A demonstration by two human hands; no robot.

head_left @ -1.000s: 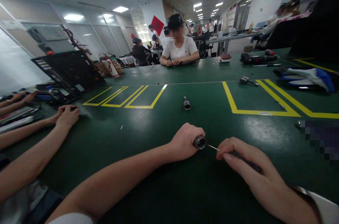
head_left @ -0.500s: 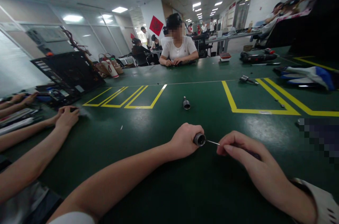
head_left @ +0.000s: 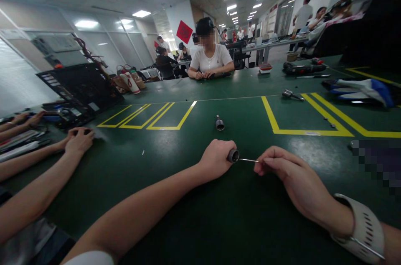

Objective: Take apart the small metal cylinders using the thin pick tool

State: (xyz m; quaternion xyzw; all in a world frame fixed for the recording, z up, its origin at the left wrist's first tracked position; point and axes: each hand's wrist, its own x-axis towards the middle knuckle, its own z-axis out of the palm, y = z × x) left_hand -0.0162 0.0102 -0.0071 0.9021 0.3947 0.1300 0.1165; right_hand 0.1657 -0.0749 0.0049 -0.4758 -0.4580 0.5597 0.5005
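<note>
My left hand (head_left: pixel 217 157) is closed around a dark metal socket (head_left: pixel 233 156), its round open end facing right. The rest of the socket is hidden in my fist. Pinched between the thumb and fingers of my right hand (head_left: pixel 282 169) is a thin-shafted screwdriver (head_left: pixel 249 160). Its bright shaft reaches left to the socket's mouth; I cannot make out whether the tip is inside. The palm hides its handle. Just beyond my left hand, a similar socket with a narrow shank (head_left: pixel 219 123) lies on the green table (head_left: pixel 175 227).
Another shanked socket (head_left: pixel 292 95) lies inside yellow tape (head_left: pixel 310 132), with small dark bits near it. Gloves (head_left: pixel 360 91) and a power tool (head_left: pixel 302 68) are farther right. A neighbour's hands (head_left: pixel 79 139) are at left; a person (head_left: pixel 211 58) sits opposite.
Both my hands have moved slightly up and left, with the socket and screwdriver still held. The right wrist has turned, showing more of its light band.
</note>
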